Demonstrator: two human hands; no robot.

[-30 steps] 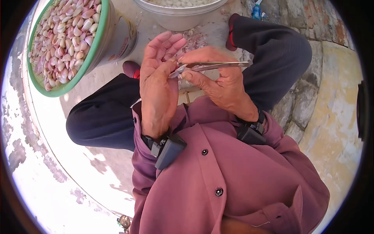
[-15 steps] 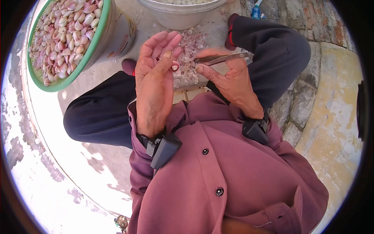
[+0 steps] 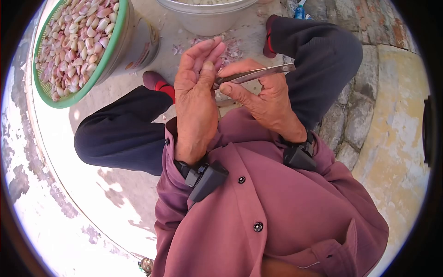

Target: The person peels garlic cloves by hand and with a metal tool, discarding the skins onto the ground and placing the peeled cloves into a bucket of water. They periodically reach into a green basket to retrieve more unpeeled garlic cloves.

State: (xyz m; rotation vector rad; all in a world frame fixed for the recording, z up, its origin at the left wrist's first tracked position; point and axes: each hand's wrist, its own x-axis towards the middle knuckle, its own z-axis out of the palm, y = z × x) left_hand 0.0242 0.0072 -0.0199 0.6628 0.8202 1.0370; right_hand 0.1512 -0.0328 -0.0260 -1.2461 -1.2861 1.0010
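Observation:
My left hand (image 3: 196,92) is raised palm-up, its fingers curled and its thumb pressed in toward them. A garlic clove seems pinched there, mostly hidden now by the thumb. In my right hand (image 3: 270,94) is a narrow metal tool (image 3: 258,74) made of two long strips, like tweezers, gripped between thumb and fingers. Its left end touches or nearly touches my left thumb; the other end sticks out to the right. Beneath the hands, pinkish garlic skins (image 3: 232,50) are scattered on the ground.
At the upper left, a green-rimmed basket (image 3: 121,34) heaped with unpeeled garlic cloves (image 3: 76,51) rests on a bucket (image 3: 143,44). A white tub (image 3: 203,21) with pale contents stands at the top. A blue bottle (image 3: 300,12) lies near the brick edge, beyond my right knee.
My left hand has moved right, closing the gap to the tool in my right hand. The tool's end has shifted left and down. The clove visible before is now hidden.

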